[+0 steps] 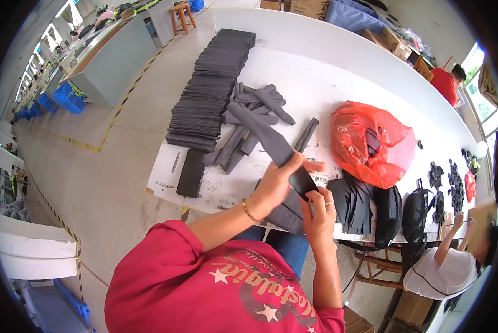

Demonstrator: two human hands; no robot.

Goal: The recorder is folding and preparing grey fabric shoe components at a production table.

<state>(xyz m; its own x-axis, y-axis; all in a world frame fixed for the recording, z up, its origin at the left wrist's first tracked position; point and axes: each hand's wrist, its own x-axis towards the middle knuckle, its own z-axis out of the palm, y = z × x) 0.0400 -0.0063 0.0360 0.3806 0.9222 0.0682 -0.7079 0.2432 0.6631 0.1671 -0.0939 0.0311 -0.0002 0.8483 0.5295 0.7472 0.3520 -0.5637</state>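
White worktop [299, 72]; above it, lower end toward near edge: long, flat, dark-grey fabric strip [268, 139], blackish at that end. My left hand [278, 182] clasps strip partway along; my right hand [319, 217] pinches lower end.

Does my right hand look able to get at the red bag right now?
Probably yes: the red bag sits close by, with seemingly only black strips between. But the right hand is pinching the grey strip and would likely need to let go first.

strip [268, 137]: dark grey | bag [357, 125]: red | table [310, 83]: white | tape [116, 114]: yellow-black striped
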